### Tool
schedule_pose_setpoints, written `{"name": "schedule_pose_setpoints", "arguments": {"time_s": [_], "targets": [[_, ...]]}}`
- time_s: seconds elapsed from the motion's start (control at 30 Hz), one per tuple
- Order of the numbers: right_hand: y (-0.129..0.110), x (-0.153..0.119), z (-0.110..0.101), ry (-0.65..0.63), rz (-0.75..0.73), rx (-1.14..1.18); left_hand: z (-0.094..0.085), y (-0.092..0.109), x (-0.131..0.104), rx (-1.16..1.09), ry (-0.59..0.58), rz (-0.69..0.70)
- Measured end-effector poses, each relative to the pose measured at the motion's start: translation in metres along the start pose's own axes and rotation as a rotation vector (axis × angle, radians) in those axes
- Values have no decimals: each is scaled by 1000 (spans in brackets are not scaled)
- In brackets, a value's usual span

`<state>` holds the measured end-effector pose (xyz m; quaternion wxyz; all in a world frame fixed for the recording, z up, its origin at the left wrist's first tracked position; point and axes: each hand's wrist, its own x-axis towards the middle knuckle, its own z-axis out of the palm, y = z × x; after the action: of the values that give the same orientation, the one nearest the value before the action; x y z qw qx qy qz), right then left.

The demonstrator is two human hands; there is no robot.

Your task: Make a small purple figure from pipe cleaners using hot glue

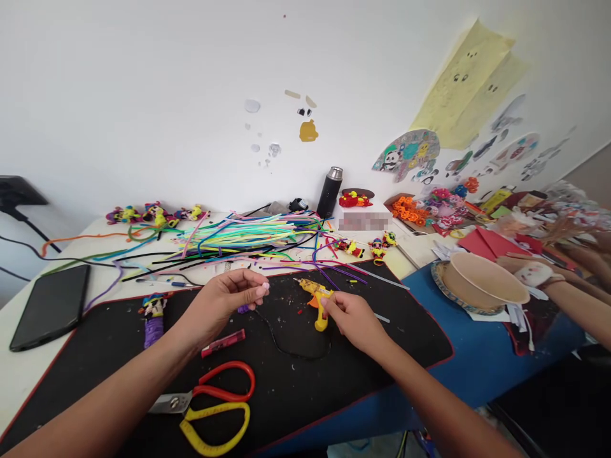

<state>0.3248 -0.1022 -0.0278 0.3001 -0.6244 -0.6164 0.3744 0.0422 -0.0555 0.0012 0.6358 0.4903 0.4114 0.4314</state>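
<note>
Both forearms reach up and inward from the lower corners; the left hand (pixel 236 296) pinches with thumb and index fingertips, while the right hand (pixel 352 316), knuckles up, closes its thumb against curled fingers

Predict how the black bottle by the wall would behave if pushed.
The black bottle would probably tip if pushed near its silvery cap, since it stands tall and narrow. Its round body suggests it might roll once down, and its rigid-looking shape should hardly give.
</note>
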Motion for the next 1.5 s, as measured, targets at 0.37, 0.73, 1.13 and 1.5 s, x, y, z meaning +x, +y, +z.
{"name": "schedule_pose_setpoints", "arguments": {"time_s": [0.37,0.73,1.13,1.5], "targets": [[-55,12,58,-230,20,795,8,6,-9,193,-44,30],[-61,17,70,-274,42,1008,7,3,-12,257,-41,74],[-59,16,74,-327,62,1105,7,1,-12,364,-51,152],[-64,13,73,-360,117,1235,12,1,-15,359,-66,178]]}}
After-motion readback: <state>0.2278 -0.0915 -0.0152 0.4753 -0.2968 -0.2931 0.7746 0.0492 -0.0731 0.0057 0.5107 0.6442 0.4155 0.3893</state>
